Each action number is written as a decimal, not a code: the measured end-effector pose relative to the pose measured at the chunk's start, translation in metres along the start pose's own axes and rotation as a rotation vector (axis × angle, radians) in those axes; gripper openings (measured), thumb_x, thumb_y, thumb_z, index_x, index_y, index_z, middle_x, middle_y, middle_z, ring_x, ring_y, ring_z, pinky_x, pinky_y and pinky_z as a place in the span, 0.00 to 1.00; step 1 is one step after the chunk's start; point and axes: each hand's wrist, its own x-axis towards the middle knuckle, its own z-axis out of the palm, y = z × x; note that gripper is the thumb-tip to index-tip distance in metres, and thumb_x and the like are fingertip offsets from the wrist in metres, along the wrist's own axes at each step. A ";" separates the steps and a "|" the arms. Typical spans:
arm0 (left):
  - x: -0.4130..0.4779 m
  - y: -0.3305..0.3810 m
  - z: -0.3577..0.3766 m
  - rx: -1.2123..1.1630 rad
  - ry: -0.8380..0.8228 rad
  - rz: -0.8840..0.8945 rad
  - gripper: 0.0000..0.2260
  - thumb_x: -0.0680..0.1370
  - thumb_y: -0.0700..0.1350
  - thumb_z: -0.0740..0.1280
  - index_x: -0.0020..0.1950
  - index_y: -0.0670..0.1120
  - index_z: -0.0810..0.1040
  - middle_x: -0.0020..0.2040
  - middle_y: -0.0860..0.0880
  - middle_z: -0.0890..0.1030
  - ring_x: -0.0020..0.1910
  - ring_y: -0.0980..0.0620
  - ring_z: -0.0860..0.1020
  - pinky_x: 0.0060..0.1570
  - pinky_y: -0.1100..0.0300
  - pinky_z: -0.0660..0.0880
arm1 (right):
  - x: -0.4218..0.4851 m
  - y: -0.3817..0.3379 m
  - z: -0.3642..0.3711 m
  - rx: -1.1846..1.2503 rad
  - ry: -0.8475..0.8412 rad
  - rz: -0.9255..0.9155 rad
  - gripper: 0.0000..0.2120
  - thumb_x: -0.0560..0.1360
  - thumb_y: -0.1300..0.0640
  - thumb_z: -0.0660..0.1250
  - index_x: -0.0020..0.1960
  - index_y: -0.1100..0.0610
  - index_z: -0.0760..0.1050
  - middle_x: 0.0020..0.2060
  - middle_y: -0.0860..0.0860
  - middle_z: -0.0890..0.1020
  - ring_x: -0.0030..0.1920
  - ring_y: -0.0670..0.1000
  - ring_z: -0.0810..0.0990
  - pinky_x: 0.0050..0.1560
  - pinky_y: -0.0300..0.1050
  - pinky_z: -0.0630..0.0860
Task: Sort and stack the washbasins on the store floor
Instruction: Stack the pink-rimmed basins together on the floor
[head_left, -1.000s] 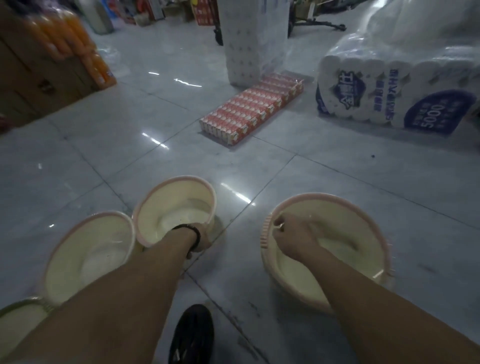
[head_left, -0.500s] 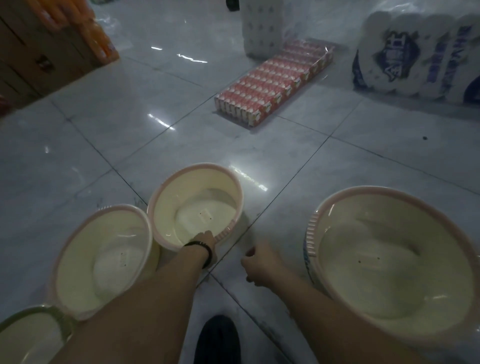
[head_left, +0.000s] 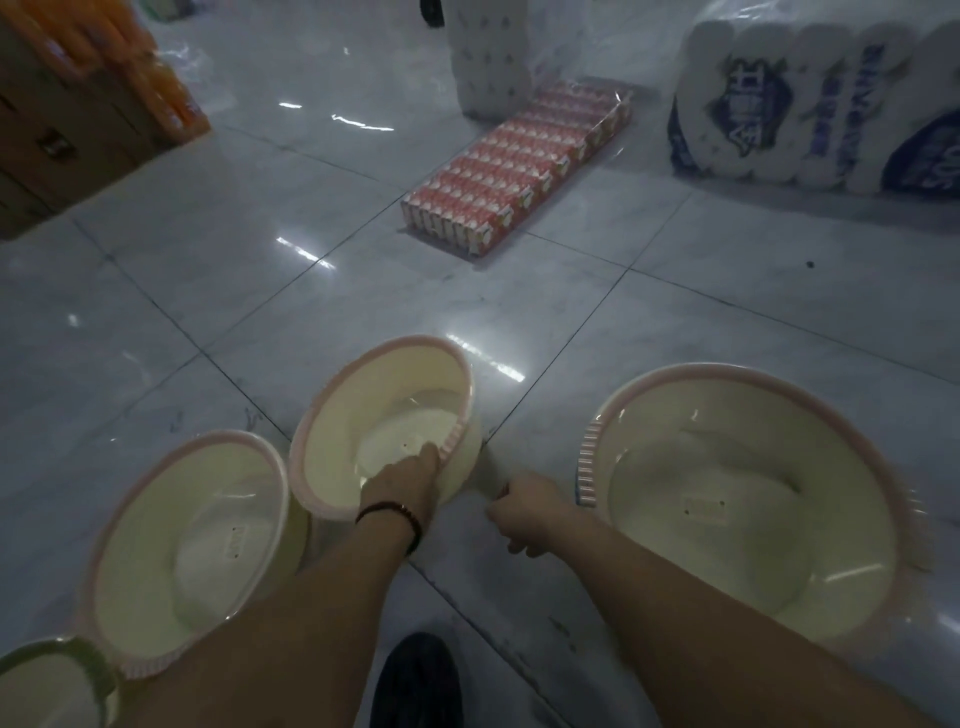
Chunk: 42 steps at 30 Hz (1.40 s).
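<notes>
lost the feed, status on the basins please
Left hand grips small basin rim, basin tilted. Right hand curled, empty, between it and large basin. Medium basin close at left.

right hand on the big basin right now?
No, the right hand is curled beside the big basin, clear of its rim; the left hand grips the small basin.

Smooth plastic washbasins sit on glossy, marble-look floor tiles.
</notes>
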 end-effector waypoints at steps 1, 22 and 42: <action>0.002 0.009 -0.020 -0.049 0.061 -0.014 0.14 0.81 0.45 0.61 0.67 0.50 0.66 0.57 0.44 0.80 0.53 0.39 0.81 0.47 0.48 0.77 | -0.003 -0.003 -0.005 0.039 0.034 -0.025 0.14 0.79 0.54 0.63 0.52 0.64 0.81 0.44 0.62 0.87 0.43 0.62 0.90 0.46 0.60 0.88; -0.150 0.218 -0.181 -0.478 0.018 0.585 0.58 0.64 0.46 0.85 0.83 0.62 0.51 0.70 0.53 0.76 0.63 0.48 0.78 0.62 0.53 0.77 | -0.208 0.049 -0.191 0.849 0.708 -0.149 0.15 0.69 0.45 0.81 0.43 0.57 0.84 0.37 0.56 0.88 0.30 0.58 0.88 0.32 0.55 0.87; -0.112 0.197 -0.088 0.476 -0.173 0.751 0.25 0.81 0.35 0.66 0.73 0.57 0.73 0.69 0.48 0.78 0.70 0.44 0.73 0.72 0.46 0.70 | -0.174 0.251 -0.257 0.215 0.777 0.145 0.18 0.81 0.48 0.68 0.41 0.62 0.80 0.35 0.56 0.80 0.35 0.54 0.77 0.32 0.44 0.68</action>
